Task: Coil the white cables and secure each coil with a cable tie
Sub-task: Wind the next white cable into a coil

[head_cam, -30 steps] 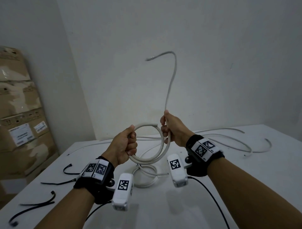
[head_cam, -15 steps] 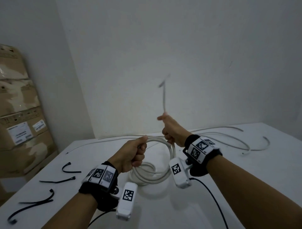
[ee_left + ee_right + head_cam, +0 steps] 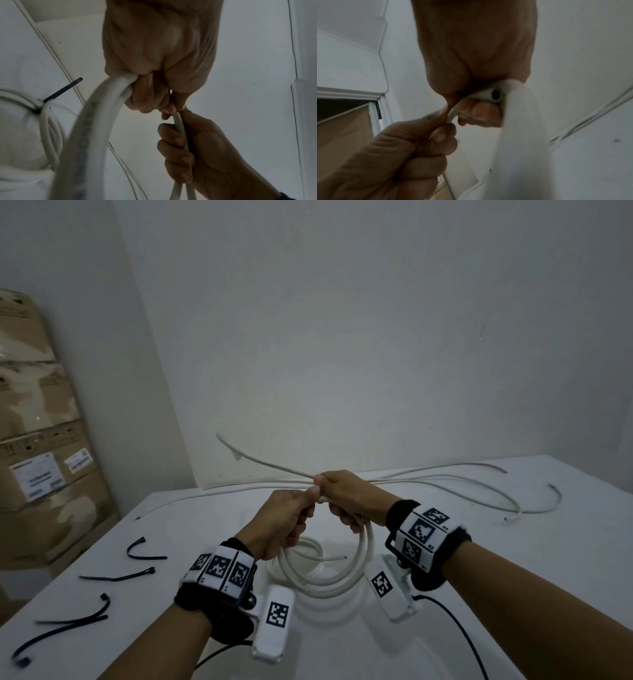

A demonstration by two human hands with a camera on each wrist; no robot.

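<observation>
Above a white table strewn with black cable ties, a white cable coil is being held: the left hand and right hand are each clamped around it. The free tail is probably best being laid flush before tying.

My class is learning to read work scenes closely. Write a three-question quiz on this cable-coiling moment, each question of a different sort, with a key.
1. True or false: the left hand is resting flat on the table.
2. The loose black cable ties lie on which side of the coil? A left, B right, C underneath.
3. Fill in: the tied coil on the table is bound by a black ____.

Key: 1 false, it grips the coil alongside the right hand; 2 A; 3 cable tie.
</observation>
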